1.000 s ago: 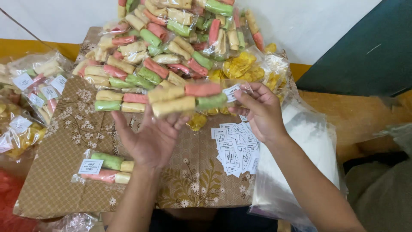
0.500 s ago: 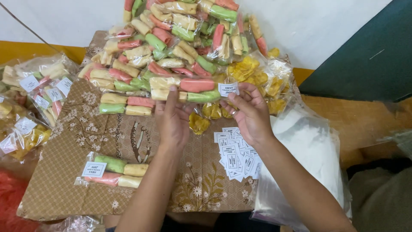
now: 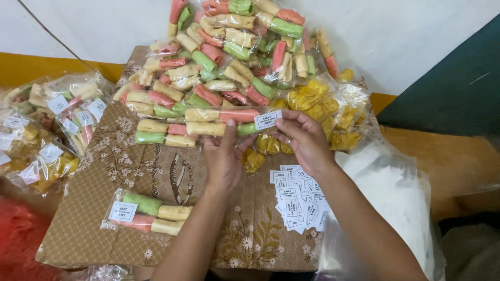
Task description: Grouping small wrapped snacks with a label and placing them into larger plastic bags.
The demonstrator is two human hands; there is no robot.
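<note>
My left hand (image 3: 223,159) holds a clear packet of rolled snacks (image 3: 221,121) in cream, pink and green, lifted over a patterned brown cardboard sheet (image 3: 104,182). My right hand (image 3: 303,138) pinches a small white paper label (image 3: 267,120) against the packet's right end. A heap of loose white labels (image 3: 296,200) lies on the sheet just under my right wrist.
A tall pile of unlabelled snack packets (image 3: 234,47) fills the back. Bags of yellow chips (image 3: 323,106) sit to its right. A labelled packet (image 3: 148,212) lies at the front left, more labelled packets (image 3: 67,106) at far left. A white plastic sack (image 3: 390,198) lies at the right.
My left hand closed on the packet and lifted it. My right hand moved left, bringing a label from the packet's side onto its right end.
</note>
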